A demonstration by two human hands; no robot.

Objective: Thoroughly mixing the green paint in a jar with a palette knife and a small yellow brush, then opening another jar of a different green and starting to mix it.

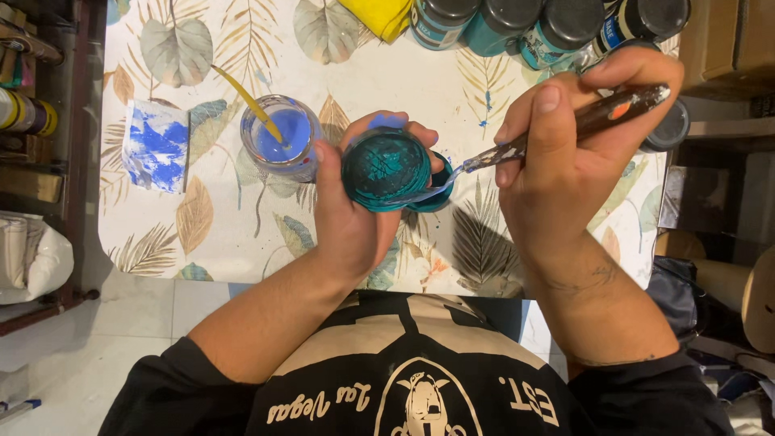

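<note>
— So what are the hands holding?

— Left hand wraps its fingers around a small teal paint pot, lifted above the worktop and tilted toward the camera. Right hand pinches a paint-stained tool, fingers closed on its handle, tip touching the pot's rim.

— How would the pot handle?

— Probably light and rigid, but smeared with wet paint, so slippery. The sides, where the fingers already sit, look the safest grip.

— And nearby?

— Just left of the left fingers stands a glass of blue liquid with a yellow stick in it; fragile, easily knocked. Further left lies a blue-stained rag. Beyond the right fingers, dark-capped bottles crowd the worktop's far edge.
</note>
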